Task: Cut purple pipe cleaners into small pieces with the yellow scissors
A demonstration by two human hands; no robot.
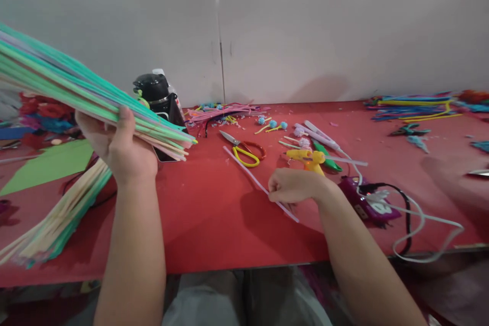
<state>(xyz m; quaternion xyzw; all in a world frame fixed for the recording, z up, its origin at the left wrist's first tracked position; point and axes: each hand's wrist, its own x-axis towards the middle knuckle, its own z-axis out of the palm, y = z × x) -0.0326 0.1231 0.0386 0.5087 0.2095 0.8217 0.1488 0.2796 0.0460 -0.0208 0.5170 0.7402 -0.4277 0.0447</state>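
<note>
My left hand (128,145) is raised and wrapped round a thick bundle of pipe cleaners (87,81) in green, teal, lilac and cream, slanting down to the right. Low over the table, my right hand (292,185) has its fingers curled on a thin pale lilac pipe cleaner (244,169); its fingertips are partly hidden. Scissors (244,151) with yellow and red handles lie just beyond that stem. Close behind my right hand is a yellow hot glue gun (311,159) with a translucent stick in its back.
A second bundle of pipe cleaners (69,214) lies at left beside a green sheet (49,163). Small blue pom-pom pieces (272,124), a white hair-iron-like tool (321,136), a purple power strip (367,201) with looping cables, and pliers (410,130) occupy the red table. A grey partition (344,41) stands behind.
</note>
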